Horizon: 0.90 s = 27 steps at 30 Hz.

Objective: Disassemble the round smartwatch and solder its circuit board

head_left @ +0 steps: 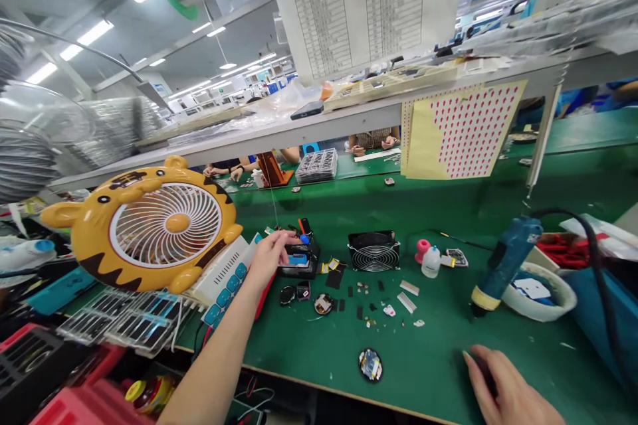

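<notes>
Tabletop (423, 372), green, strewn with parts (371, 364), lies under ceiling lights (86, 40), right hand (508, 385) loosely parted, left hand (273, 251) unclear in grip.

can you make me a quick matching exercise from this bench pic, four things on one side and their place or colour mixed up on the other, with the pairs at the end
Things
1. left hand
2. power driver
3. animal-shaped fan
4. right hand

Place or colour
A. orange, with dark stripes
B. near the bottom edge of the picture, on the right
C. at the black holder
D. mostly blue, tip down

Right pairs: 1-C, 2-D, 3-A, 4-B
</notes>
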Each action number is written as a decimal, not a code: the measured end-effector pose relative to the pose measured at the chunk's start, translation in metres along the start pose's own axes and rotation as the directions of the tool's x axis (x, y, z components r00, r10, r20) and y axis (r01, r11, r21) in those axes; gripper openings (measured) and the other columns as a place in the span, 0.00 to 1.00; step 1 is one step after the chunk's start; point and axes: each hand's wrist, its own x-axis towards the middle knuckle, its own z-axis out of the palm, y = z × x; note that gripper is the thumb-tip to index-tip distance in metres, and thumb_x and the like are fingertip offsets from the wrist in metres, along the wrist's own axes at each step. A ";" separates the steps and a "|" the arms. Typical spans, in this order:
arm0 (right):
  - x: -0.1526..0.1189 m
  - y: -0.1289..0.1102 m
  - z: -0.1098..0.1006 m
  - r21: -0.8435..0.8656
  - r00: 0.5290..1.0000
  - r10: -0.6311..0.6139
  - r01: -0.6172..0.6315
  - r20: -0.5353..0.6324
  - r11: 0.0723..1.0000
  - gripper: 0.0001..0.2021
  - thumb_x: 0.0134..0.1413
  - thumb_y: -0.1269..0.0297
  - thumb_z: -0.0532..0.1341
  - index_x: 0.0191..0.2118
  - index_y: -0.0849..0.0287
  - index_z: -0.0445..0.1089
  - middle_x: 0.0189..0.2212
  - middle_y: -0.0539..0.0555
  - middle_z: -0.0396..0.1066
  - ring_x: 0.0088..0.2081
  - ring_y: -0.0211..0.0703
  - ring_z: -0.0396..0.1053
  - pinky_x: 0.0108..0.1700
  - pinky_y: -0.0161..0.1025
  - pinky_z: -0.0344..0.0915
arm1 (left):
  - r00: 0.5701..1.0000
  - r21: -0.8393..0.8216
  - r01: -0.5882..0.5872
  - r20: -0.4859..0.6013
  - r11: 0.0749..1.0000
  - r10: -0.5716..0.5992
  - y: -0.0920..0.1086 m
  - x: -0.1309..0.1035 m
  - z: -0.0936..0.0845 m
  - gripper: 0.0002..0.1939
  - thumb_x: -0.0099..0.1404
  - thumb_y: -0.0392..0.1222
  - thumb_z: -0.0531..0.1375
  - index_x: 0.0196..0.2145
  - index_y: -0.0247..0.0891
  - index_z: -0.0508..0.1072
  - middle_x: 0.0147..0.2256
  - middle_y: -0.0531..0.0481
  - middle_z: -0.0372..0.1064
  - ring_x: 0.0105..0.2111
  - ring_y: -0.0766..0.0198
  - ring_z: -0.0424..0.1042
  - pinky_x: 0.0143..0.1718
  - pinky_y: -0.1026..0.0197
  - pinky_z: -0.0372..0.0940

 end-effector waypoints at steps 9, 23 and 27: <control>-0.001 -0.005 -0.002 -0.026 0.998 0.026 -0.024 0.051 0.999 0.22 0.78 0.57 0.47 0.32 0.58 0.68 0.25 0.48 0.72 0.19 0.37 0.69 0.22 0.36 0.59 | 0.999 -0.303 0.050 0.017 0.952 -0.047 0.002 -0.119 -0.048 0.24 0.57 0.64 0.69 0.27 0.39 0.78 0.17 0.52 0.63 0.18 0.68 0.58 0.22 0.64 0.56; -0.005 -0.004 -0.003 -0.019 0.990 0.077 -0.075 0.119 0.997 0.19 0.75 0.60 0.54 0.31 0.60 0.70 0.26 0.50 0.71 0.22 0.35 0.65 0.26 0.34 0.55 | 0.982 -0.055 0.146 -0.116 0.988 -0.151 -0.032 -0.137 0.057 0.20 0.57 0.52 0.66 0.44 0.37 0.76 0.33 0.50 0.72 0.22 0.71 0.63 0.26 0.65 0.62; -0.005 -0.005 -0.003 -0.015 0.991 0.081 -0.080 0.110 0.997 0.17 0.75 0.61 0.54 0.31 0.60 0.69 0.26 0.50 0.71 0.23 0.35 0.65 0.26 0.34 0.55 | 0.980 -0.106 0.160 -0.101 0.981 -0.171 -0.037 -0.121 0.079 0.27 0.57 0.53 0.67 0.51 0.37 0.73 0.34 0.50 0.73 0.21 0.71 0.63 0.25 0.65 0.62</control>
